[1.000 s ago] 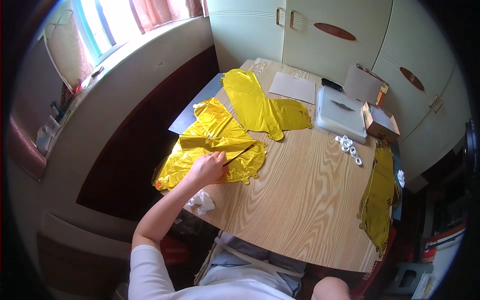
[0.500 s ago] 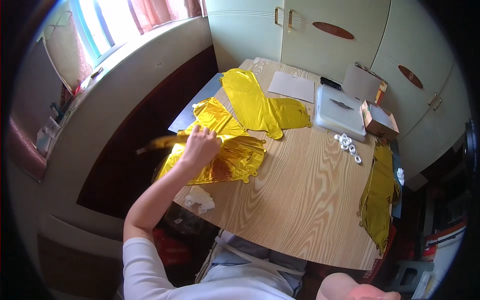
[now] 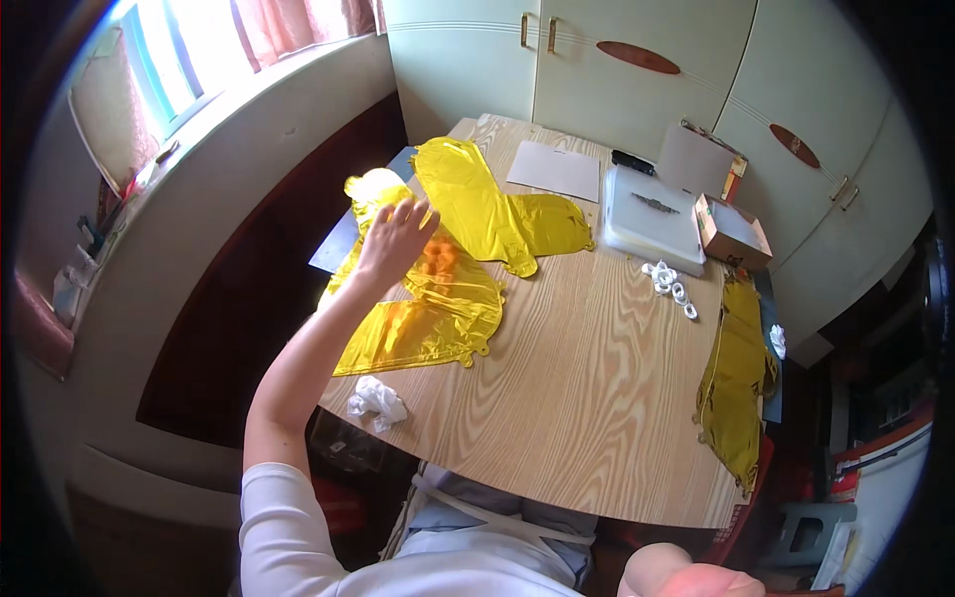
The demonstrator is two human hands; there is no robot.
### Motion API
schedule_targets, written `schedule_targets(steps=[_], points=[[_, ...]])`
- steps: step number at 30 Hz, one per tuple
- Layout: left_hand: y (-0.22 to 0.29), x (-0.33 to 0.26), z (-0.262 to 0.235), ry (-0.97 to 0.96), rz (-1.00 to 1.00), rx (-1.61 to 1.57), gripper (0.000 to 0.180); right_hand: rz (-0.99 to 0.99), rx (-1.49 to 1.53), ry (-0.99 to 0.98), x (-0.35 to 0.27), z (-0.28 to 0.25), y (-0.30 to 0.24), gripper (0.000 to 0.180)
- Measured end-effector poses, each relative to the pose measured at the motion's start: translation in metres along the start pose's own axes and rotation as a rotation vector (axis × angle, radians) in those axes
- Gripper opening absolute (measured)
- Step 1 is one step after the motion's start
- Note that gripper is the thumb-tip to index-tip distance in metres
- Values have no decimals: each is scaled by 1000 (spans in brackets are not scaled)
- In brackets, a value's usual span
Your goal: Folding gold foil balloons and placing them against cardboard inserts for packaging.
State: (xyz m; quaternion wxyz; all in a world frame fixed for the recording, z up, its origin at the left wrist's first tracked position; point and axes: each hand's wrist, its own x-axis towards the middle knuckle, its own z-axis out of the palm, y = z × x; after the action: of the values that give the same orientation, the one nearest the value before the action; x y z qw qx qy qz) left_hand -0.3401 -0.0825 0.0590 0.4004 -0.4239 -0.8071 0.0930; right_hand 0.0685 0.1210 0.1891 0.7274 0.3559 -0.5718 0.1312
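My left hand [image 3: 396, 242] hovers over, or rests lightly on, a flat, crinkled gold foil balloon [image 3: 423, 323] at the table's left side. Its fingers are stretched out and slightly apart, with nothing held. Small round tabs stand along that balloon's edge, and its left part is partly hidden behind my forearm. Just beyond lies a second flat gold foil balloon [image 3: 473, 204], bent in an angular shape. At the bottom edge of the view, only part of my right hand [image 3: 708, 581] shows, held near my body; its fingers are cut off from sight.
A third gold foil balloon [image 3: 731, 388] lies along the right edge of the wooden table [image 3: 577, 398]. White rings [image 3: 665, 281] sit near a clear plastic case [image 3: 652, 224] and a small open box [image 3: 731, 234]. Crumpled white tissue [image 3: 378, 403] lies at the front left; white paper [image 3: 554, 170] lies at the back.
My left hand has gone from a closed grip on the balloon's foil to spread fingers. The lifted, folded foil strip now lies spread out flatter. The whole view has shifted slightly.
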Motion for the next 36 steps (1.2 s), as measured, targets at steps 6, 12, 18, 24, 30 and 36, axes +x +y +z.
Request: schedule_targets(steps=[6, 12, 18, 24, 30, 36], points=[[62, -33, -31, -482, -113, -514, 35, -11, -66, 6, -6, -6, -13, 23], [89, -53, -47, -424, -56, -692, 45, -85, -240, 173, -11, -16, -37, 22], [92, -56, -57, -552, -23, -629, 56, 52, -443, -33, -1, -24, -46, 25], [91, -63, -55, -490, 34, -584, 59, 11, -139, -60, -10, -34, -37, 21], [89, -67, -56, -475, 67, -569, 49, 61, -90, -100, -9, -26, -33, 9], [87, -64, -60, -559, -18, -609, 25, 204, -22, -237, -24, -12, -19, 10]])
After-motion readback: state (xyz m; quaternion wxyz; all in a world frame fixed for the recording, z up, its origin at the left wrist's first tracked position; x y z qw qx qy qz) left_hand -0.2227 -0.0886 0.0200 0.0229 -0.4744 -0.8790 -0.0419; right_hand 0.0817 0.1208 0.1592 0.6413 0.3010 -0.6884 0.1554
